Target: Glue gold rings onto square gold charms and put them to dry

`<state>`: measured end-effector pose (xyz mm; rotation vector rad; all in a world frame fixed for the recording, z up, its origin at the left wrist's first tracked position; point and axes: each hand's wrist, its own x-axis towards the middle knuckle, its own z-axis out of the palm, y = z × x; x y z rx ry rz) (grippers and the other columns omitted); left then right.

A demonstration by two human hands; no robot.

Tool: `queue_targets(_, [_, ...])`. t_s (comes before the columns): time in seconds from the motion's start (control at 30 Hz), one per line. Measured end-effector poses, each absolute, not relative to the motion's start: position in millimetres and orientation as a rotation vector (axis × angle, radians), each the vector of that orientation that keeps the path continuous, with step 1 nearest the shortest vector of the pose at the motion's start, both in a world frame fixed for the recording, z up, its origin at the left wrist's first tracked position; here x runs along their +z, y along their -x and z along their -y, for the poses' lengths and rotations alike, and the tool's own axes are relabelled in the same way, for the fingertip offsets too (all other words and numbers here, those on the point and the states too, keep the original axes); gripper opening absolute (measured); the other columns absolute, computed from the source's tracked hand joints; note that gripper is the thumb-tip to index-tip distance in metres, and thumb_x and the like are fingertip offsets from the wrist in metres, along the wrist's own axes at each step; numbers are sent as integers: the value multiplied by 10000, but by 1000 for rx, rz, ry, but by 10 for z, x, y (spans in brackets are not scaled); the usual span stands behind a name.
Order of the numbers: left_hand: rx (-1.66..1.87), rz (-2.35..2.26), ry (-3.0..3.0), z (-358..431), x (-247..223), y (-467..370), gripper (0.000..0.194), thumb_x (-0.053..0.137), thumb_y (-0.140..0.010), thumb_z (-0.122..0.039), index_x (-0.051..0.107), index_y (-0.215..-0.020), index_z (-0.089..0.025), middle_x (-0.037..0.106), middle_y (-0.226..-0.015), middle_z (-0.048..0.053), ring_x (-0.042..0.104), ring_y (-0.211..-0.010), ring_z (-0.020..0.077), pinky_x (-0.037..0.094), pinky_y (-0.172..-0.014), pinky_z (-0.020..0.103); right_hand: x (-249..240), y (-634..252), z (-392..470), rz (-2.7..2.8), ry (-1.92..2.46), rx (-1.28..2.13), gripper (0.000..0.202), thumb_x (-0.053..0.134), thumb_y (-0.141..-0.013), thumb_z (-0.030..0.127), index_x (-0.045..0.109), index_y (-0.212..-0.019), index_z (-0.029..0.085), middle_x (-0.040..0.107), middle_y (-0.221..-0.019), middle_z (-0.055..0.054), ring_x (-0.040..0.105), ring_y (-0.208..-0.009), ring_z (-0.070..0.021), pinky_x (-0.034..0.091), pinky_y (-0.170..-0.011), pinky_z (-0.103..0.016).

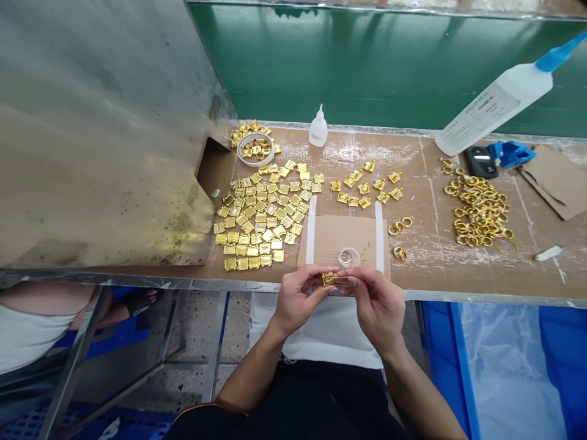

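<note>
My left hand point(298, 298) pinches a small gold ornament point(328, 279) between thumb and fingertips at the table's front edge. My right hand point(380, 305) is closed on a thin stick point(340, 280), its tip at the gold piece. Just beyond my fingers, a small clear round dish point(348, 256) sits on a cardboard pad point(346, 231) with white tape down both sides. To the left, rectangular gold plates point(260, 208) lie in rough rows. Several gold pieces point(364, 187) are scattered behind the pad, and a few gold rings point(400, 253) lie right of it.
A metal housing point(105, 134) blocks the left side. At the back stand a small white dropper bottle point(318, 128) and a large leaning bottle point(495, 110). A heap of gold rings point(481, 211) lies right; a tape roll point(255, 150) rests on gold pieces. Another person's arm point(46, 302) shows lower left.
</note>
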<state>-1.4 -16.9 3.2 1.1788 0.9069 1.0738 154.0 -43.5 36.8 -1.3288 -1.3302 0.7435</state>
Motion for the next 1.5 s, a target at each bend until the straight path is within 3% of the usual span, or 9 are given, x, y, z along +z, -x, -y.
queue_targets(0.13, [1101, -921, -1209, 158, 37, 20, 282, 812, -853, -365, 763, -1041, -162, 826, -1038, 129, 803, -905, 226, 667, -781, 282, 382, -1658, 391, 1379, 1363, 606, 150, 613, -1012, 245, 756, -975, 266, 805, -885, -27, 714, -581, -156, 626, -556, -276])
queue_targets(0.3, [1111, -952, -1255, 147, 58, 24, 245, 811, -857, -347, 752, -1009, -165, 829, -974, 111, 757, -739, 165, 624, -674, 241, 370, -1848, 195, 1437, 1412, 324, 138, 672, -976, 227, 773, -893, 271, 786, -848, -27, 754, -783, -216, 639, -712, -346])
queue_targets(0.53, [1086, -972, -1259, 149, 68, 27, 242, 807, -860, -342, 750, -1014, -165, 824, -971, 111, 748, -760, 165, 609, -686, 234, 283, -1851, 80, 1691, 1416, 263, 207, 620, -995, 178, 783, -913, 275, 765, -933, -51, 739, -819, -196, 605, -713, -303])
queue_targets(0.73, [1095, -941, -1253, 139, 72, 22, 242, 804, -864, -328, 747, -1026, -157, 827, -980, 112, 782, -846, 190, 637, -748, 250, 309, -1876, 121, 1627, 1414, 302, 190, 620, -1004, 223, 771, -896, 264, 783, -894, -45, 754, -823, -207, 624, -743, -323])
queue_targets(0.87, [1099, -931, -1245, 138, 59, 24, 247, 807, -861, -320, 744, -1032, -153, 828, -984, 115, 775, -795, 172, 638, -738, 242, 279, -1880, 162, 1448, 1434, 376, 153, 649, -994, 243, 770, -900, 245, 809, -852, -27, 772, -778, -203, 633, -742, -323])
queue_targets(1.13, [1075, -943, -1223, 150, 51, 26, 258, 809, -858, -333, 749, -1030, -150, 829, -988, 116, 771, -781, 165, 632, -731, 229, 344, -1782, 326, 1104, 1391, 610, 122, 694, -979, 311, 743, -922, 215, 799, -829, -37, 712, -597, -154, 575, -518, -244])
queue_targets(1.5, [1061, -964, -1197, 152, 43, 24, 319, 828, -834, -386, 763, -1036, -146, 817, -952, 108, 787, -818, 200, 651, -744, 261, 409, -1558, 400, 1216, 1277, 818, 117, 650, -1004, 261, 749, -947, 236, 799, -839, -20, 711, -597, -129, 624, -555, -211])
